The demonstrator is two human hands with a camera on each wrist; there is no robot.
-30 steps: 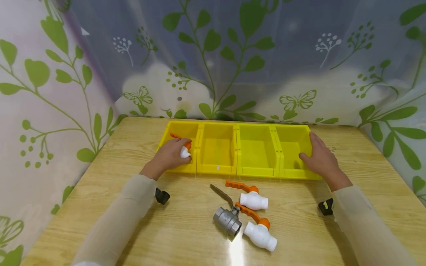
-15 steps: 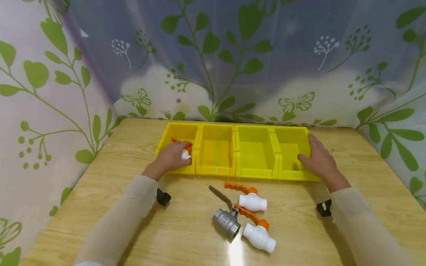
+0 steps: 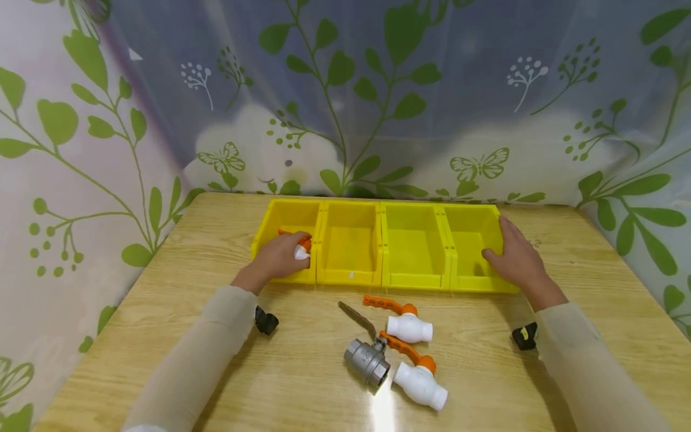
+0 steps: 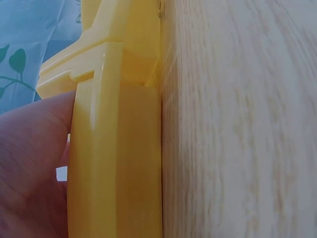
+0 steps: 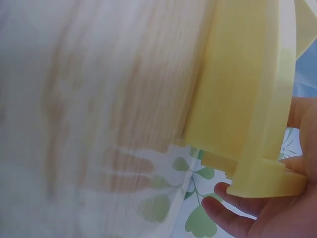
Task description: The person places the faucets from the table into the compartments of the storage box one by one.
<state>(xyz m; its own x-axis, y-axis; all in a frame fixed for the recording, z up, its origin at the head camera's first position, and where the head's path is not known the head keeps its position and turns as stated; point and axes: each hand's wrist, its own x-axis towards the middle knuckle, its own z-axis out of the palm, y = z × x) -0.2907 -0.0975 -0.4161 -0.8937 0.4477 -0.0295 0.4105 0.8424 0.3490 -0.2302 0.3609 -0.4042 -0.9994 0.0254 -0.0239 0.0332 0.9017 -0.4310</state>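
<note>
In the head view my left hand [image 3: 276, 257] reaches into the leftmost yellow bin [image 3: 261, 240], gripping a white plastic ball valve [image 3: 302, 253] with an orange lever. Its fingers cover most of the valve. The left wrist view has this hand behind the bin's front wall [image 4: 94, 163], with a scrap of white showing beside it. At the other end of the row, my right hand [image 3: 519, 257] holds the outer side wall of the rightmost bin [image 3: 475, 283], thumb inside and fingers outside. The right wrist view shows fingers [image 5: 233, 215] beyond that bin's corner.
Two middle bins [image 3: 353, 277] join the end bins in one row. In front on the wooden table [image 3: 302, 372] lie a metal ball valve [image 3: 368, 362] and two white ball valves, one nearer the bins [image 3: 410, 328] and one nearer me [image 3: 421, 385]. A patterned cloth [image 3: 345, 90] hangs behind.
My left hand has sunk slightly lower into the leftmost bin with the ball valve. The right hand keeps its hold on the rightmost bin, and the head view has shifted a little.
</note>
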